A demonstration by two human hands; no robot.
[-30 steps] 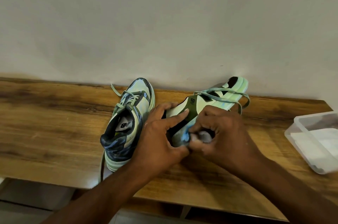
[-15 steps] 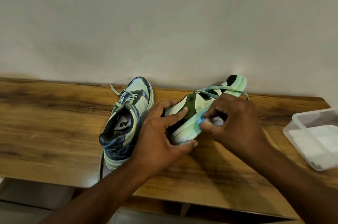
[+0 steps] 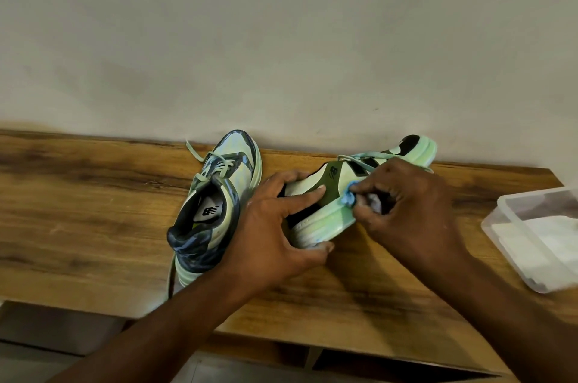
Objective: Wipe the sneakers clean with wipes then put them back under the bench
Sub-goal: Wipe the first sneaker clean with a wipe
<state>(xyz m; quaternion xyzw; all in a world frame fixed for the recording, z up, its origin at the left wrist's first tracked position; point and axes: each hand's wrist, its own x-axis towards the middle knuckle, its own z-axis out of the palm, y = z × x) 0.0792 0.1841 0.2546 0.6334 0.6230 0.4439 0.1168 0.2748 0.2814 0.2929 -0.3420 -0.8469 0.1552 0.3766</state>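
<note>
Wooden worktop (image 3: pixel 93 210) runs along a pale wall (image 3: pixel 281 38), and both sneakers sit on it. One sneaker (image 3: pixel 212 204) stands upright on its sole, toe toward the wall, its loose lace trailing over the near edge; it is just beside the left hand (image 3: pixel 269 239) and partly hidden by it. At the right edge a clear plastic box (image 3: pixel 506 220) rests on the worktop, well apart from the shoes, with white wipes (image 3: pixel 538 239) folded inside. The second sneaker (image 3: pixel 341 185) lies tipped on its side, heel toward the person, toe near the wall. The left hand's grip is curled round its heel, thumb under the sole and a forefinger stretched across the upper. The right hand (image 3: pixel 409 204) is bunched into a tight grip on a blue-and-white wipe (image 3: pixel 350 196), pressing it against the pale green edge of the sole at mid-shoe, so it covers the laces behind it.
</note>
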